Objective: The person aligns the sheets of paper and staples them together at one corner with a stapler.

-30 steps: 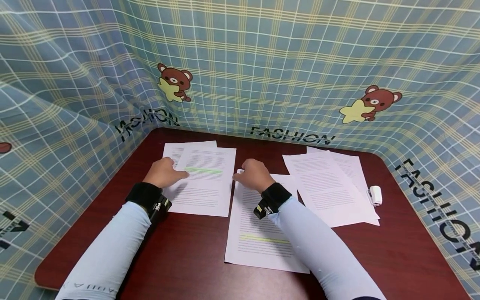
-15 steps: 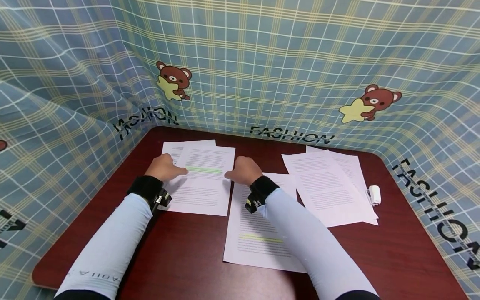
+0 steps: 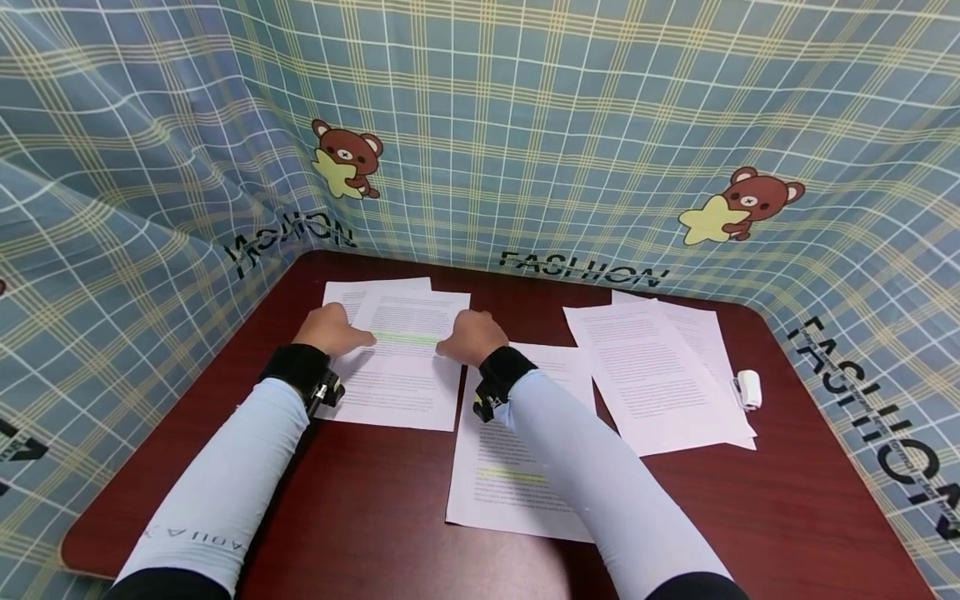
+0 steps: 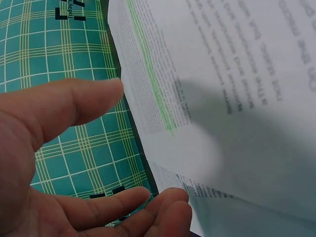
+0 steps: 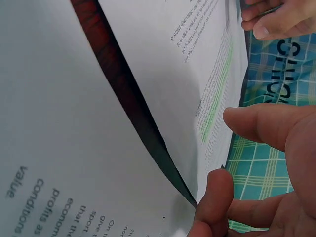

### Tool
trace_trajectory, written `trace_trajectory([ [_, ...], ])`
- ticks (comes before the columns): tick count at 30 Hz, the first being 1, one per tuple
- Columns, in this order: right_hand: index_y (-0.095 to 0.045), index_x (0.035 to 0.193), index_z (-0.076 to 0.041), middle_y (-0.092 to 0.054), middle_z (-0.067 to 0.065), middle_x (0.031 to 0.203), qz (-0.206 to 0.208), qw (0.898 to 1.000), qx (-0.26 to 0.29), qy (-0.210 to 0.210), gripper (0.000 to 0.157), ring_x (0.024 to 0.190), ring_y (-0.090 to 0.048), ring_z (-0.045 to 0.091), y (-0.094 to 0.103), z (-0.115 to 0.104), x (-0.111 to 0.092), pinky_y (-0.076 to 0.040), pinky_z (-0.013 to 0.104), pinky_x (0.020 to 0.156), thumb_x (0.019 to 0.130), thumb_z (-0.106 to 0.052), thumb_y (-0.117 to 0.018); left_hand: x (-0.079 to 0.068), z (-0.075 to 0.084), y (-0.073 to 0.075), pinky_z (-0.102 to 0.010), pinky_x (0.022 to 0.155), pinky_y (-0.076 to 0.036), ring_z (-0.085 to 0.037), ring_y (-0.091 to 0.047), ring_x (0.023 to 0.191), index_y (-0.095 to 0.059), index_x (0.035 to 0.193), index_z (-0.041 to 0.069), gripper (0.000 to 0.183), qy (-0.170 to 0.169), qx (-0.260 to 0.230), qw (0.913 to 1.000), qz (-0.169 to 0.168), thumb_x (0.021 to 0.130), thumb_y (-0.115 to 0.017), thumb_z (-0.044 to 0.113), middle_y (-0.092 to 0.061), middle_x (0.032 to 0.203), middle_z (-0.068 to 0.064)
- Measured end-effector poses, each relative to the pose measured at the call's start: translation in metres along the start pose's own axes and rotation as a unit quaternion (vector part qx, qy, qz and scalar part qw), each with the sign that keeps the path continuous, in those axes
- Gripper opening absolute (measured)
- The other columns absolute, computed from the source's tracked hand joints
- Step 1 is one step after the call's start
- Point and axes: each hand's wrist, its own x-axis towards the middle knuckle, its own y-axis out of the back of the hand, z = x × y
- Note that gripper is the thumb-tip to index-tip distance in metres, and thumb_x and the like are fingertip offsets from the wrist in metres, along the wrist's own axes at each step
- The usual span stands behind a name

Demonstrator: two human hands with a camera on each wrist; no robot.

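A printed sheet with a green-highlighted line (image 3: 408,392) lies at the left of the table, overlapping another printed sheet (image 3: 341,289) behind it. My left hand (image 3: 327,328) is over its left side, thumb pointing inward; thumb and fingers stand apart with nothing between them in the left wrist view. Over the same sheet's right edge is my right hand (image 3: 474,337), its thumb (image 5: 259,123) spread away from the fingers and holding nothing. Just right of that sheet lies a page with a yellow-highlighted line (image 3: 495,500), partly hidden under my right forearm.
Two more overlapping printed sheets (image 3: 637,367) lie at the right, with a small white object (image 3: 749,389) beside them. The dark red table (image 3: 360,508) backs onto a plaid cloth (image 3: 480,150) with bears, which also rises along both sides.
My right hand has moved left from the yellow-highlighted page to over the right edge of the green-highlighted sheet. The left hand has stayed nearly in place.
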Motion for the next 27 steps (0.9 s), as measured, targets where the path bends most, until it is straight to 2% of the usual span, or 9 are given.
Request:
trace_trajectory([
  [5,-0.050,0.062,-0.016,-0.044,0.000,0.063,-0.003,1.000,-0.009,0.002,0.041,0.064,-0.050,0.020,-0.0014,-0.0024,0.0004,-0.037,0.032,0.055,0.091,-0.035,-0.073,0.0038,0.0018,-0.0005,-0.038,0.068,-0.042,-0.029,-0.050,0.082,-0.057,0.116,-0.007,0.056,-0.004,0.011,0.9999,-0.009,0.086,-0.076,0.036,-0.057,0.094,-0.016],
  [10,-0.051,0.063,-0.016,-0.035,-0.002,0.058,-0.008,1.000,0.008,0.005,0.038,0.056,-0.045,0.018,-0.0031,-0.0072,-0.0010,-0.035,0.031,0.052,0.090,-0.031,-0.074,0.0057,0.0026,-0.0031,-0.037,0.067,-0.042,-0.029,-0.051,0.081,-0.057,0.116,-0.008,0.056,-0.010,0.015,0.9998,-0.011,0.086,-0.077,0.035,-0.058,0.094,-0.016],
  [17,-0.050,0.061,-0.016,-0.031,-0.003,0.058,-0.001,1.000,0.016,-0.001,0.041,0.056,-0.043,0.018,-0.0057,-0.0082,-0.0004,-0.035,0.031,0.052,0.088,-0.033,-0.075,0.0009,0.0064,-0.0052,-0.036,0.066,-0.044,-0.029,-0.054,0.083,-0.057,0.120,-0.007,0.056,-0.008,0.005,0.9999,-0.007,0.087,-0.076,0.033,-0.062,0.101,-0.020],
  [20,-0.051,0.062,-0.016,-0.035,-0.003,0.058,0.006,1.000,0.027,-0.001,0.040,0.056,-0.046,0.018,-0.0068,-0.0072,0.0008,-0.036,0.030,0.052,0.089,-0.032,-0.076,0.0000,0.0066,-0.0062,-0.036,0.067,-0.045,-0.030,-0.054,0.083,-0.056,0.119,-0.006,0.055,-0.001,0.000,1.0000,-0.003,0.087,-0.076,0.033,-0.062,0.101,-0.020],
  [23,-0.054,0.066,-0.014,-0.043,0.000,0.060,0.038,0.998,0.040,-0.002,0.037,0.059,-0.051,0.019,-0.0073,-0.0068,0.0004,-0.038,0.031,0.052,0.089,-0.032,-0.075,-0.0010,0.0068,-0.0060,-0.040,0.072,-0.048,-0.033,-0.056,0.088,-0.053,0.125,-0.009,0.060,0.003,-0.006,0.9999,0.009,0.087,-0.075,0.033,-0.062,0.107,-0.024],
  [25,-0.061,0.076,-0.011,-0.055,0.002,0.069,0.074,0.996,0.047,-0.001,0.028,0.065,-0.057,0.020,-0.0076,-0.0073,-0.0001,-0.044,0.032,0.057,0.090,-0.032,-0.075,-0.0009,0.0068,-0.0053,-0.046,0.080,-0.052,-0.037,-0.058,0.095,-0.046,0.134,-0.013,0.070,0.003,-0.010,0.9997,0.021,0.088,-0.075,0.032,-0.062,0.116,-0.030],
  [27,-0.069,0.095,-0.008,-0.068,0.005,0.087,0.112,0.992,0.059,0.001,0.025,0.077,-0.063,0.021,-0.0079,-0.0083,-0.0003,-0.052,0.034,0.067,0.090,-0.031,-0.076,-0.0002,0.0072,-0.0046,-0.052,0.090,-0.052,-0.041,-0.060,0.104,-0.034,0.144,-0.016,0.082,0.004,-0.014,0.9994,0.032,0.088,-0.074,0.030,-0.059,0.125,-0.035],
])
